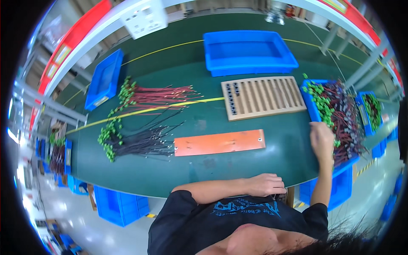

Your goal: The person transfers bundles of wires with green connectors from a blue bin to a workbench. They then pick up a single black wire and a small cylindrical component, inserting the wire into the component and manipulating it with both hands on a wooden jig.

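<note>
My left hand lies at the table's front edge, close to my body, its fingers bent together with nothing showing in them. At the right, my right hand is closed beside the near-left side of a blue bin full of wire leads with green connectors and dark red and black wires. What its fingers hold, if anything, is hidden. Left of it is a wooden slotted rack with small dark parts in its left slots. An orange strip-shaped plate lies flat in front of me.
Bunches of red wires and black wires with green connectors lie on the green table. An empty blue tray stands at the back, another blue tray at far left. Blue crates stand below the table. A white frame arches overhead.
</note>
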`<move>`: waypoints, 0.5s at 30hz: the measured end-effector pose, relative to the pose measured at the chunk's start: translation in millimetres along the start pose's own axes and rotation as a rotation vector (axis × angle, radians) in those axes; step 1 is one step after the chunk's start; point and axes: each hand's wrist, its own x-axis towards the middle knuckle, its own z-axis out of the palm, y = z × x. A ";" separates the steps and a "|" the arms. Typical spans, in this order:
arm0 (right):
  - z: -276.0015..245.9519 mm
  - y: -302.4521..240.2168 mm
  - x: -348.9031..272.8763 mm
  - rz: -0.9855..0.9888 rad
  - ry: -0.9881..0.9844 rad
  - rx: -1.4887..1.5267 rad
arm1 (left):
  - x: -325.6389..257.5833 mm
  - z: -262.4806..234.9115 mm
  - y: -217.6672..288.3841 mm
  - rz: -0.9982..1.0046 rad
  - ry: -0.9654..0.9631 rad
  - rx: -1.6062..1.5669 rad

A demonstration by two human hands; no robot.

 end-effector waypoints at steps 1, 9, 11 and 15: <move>26.2 -15.1 10.1 -0.139 -0.014 0.041 | -2.2 -6.2 3.6 0.004 0.036 0.059; 149.7 -79.1 53.6 -0.239 0.009 0.402 | -78.3 -117.3 43.4 -0.271 0.123 0.648; 164.3 -79.8 49.6 -0.253 0.009 0.430 | -121.3 -158.0 55.9 -0.524 0.150 0.802; 164.2 -82.9 49.4 -0.240 0.000 0.447 | -204.0 -263.4 64.2 -0.921 0.202 1.216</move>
